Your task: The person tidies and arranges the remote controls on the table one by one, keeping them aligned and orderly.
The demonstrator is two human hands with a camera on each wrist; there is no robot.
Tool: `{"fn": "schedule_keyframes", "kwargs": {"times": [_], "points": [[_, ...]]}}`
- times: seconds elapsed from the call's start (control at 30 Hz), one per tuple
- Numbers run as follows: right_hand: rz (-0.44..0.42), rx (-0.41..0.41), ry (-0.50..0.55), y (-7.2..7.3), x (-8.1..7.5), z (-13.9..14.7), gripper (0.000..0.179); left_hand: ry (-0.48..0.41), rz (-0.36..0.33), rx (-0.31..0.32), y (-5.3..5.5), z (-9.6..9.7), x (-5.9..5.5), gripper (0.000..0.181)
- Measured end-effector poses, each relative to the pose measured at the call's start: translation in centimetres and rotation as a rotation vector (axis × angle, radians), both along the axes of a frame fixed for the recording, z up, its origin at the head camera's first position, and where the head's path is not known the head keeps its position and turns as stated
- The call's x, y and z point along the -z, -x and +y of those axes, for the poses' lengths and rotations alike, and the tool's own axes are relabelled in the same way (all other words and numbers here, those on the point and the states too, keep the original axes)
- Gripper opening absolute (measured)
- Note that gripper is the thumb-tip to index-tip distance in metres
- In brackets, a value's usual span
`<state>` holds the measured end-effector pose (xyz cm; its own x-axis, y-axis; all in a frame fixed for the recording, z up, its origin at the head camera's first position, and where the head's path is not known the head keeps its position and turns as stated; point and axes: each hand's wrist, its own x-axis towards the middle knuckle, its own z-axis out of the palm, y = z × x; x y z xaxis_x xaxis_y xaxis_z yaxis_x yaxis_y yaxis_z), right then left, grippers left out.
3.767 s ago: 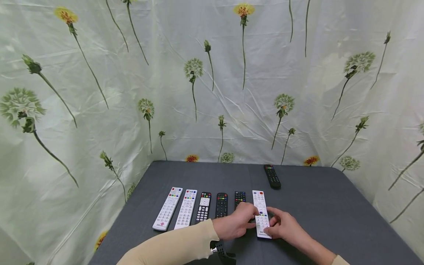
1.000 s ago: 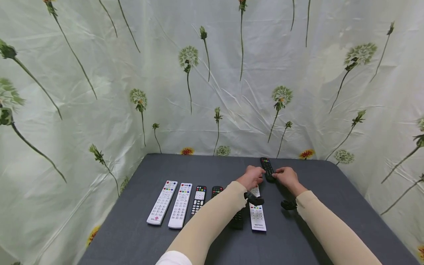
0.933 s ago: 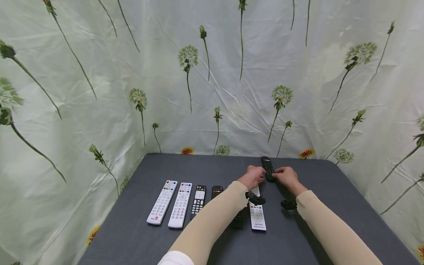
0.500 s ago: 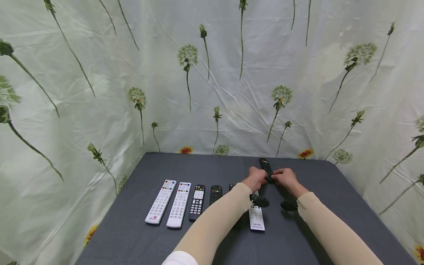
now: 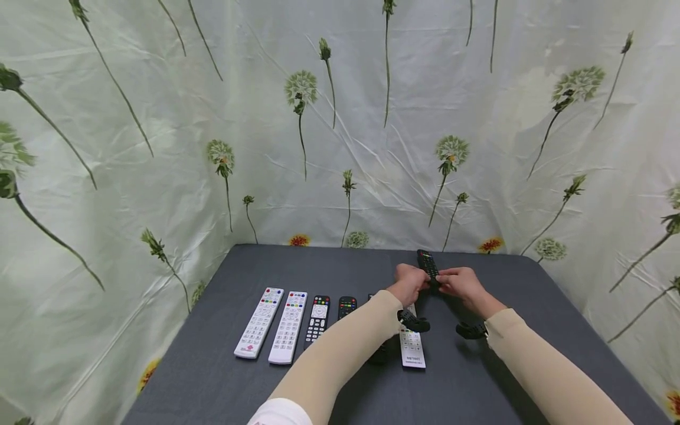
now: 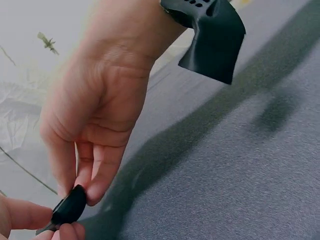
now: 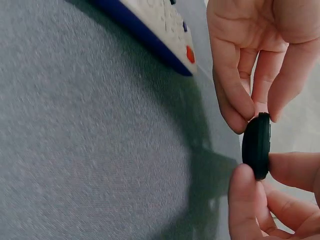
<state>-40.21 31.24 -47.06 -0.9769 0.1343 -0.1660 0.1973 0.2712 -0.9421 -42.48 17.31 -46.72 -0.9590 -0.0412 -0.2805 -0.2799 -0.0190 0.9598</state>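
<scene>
A black remote control is at the back right of the table. My left hand and right hand pinch its near end from opposite sides, fingertips facing each other. The left wrist view shows the dark end of this remote control between the fingers of the right hand and those of the left hand. Seen end-on in the right wrist view, the remote control sits between both hands' thumbs and fingers, and shadows of the hands fall on the table.
A white remote lies partly under my left wrist. To its left come partly covered black remotes, one showing its top, then a black-and-white one and two white ones. A floral curtain borders the grey table.
Both hands have left the white remote and reached to the black one at the back. Within the last second the left hand has closed on its near end; the right hand has shifted slightly.
</scene>
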Motion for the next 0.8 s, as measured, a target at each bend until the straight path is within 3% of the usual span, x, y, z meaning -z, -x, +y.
{"fn": "schedule_keyframes", "kwargs": {"times": [0.3,0.5,0.8], "points": [[0.011,-0.036,0.084,-1.5,-0.9,0.0,0.053,0.054,0.041,0.017,-1.2,-0.6,-0.5,0.012],[0.02,-0.064,0.08,-2.4,-1.5,0.4,0.059,-0.024,0.07,0.046,-2.5,-0.9,-1.1,0.019],[0.014,-0.14,0.069,-4.1,-1.9,0.5,0.068,-0.099,0.075,0.148,-3.7,-2.5,-1.1,0.026]]}}
